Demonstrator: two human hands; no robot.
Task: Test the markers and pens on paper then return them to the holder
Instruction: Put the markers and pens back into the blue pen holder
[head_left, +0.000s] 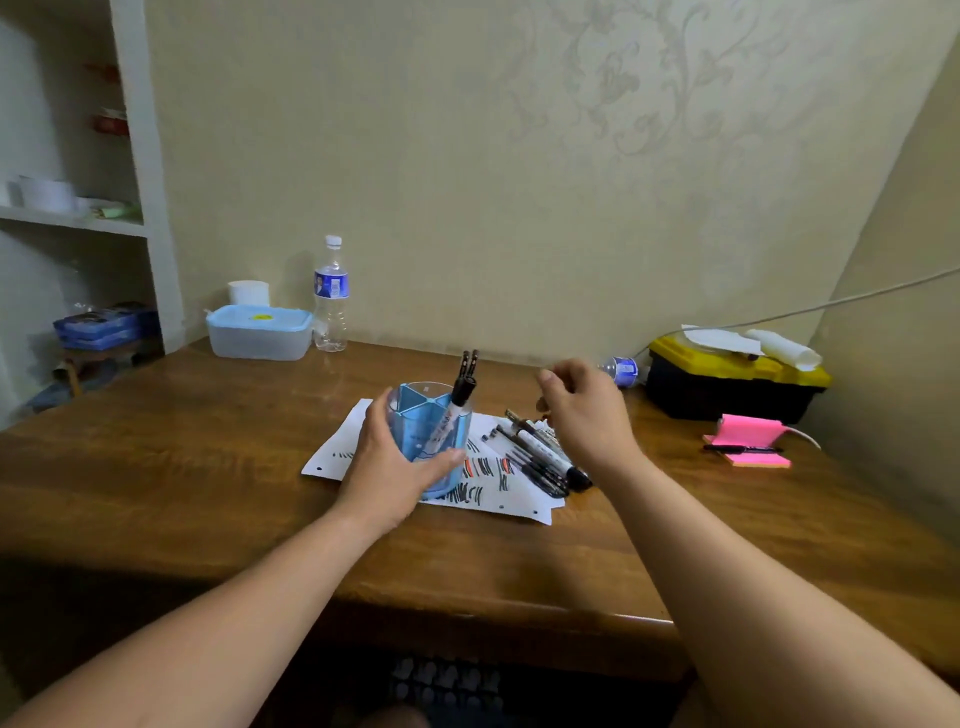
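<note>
On the paper (332, 452), the left hand (387, 467) grips the holder (423, 415) containing pens (462, 384).

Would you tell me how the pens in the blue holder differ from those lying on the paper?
The pens in the holder stand tilted upright; the pens on the paper lie flat in a pile. The standing group is smaller than the pile. Both are mostly dark-bodied.

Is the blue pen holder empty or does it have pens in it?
Partly filled: a few pens stand in the holder; loose pens lie on paper.
</note>
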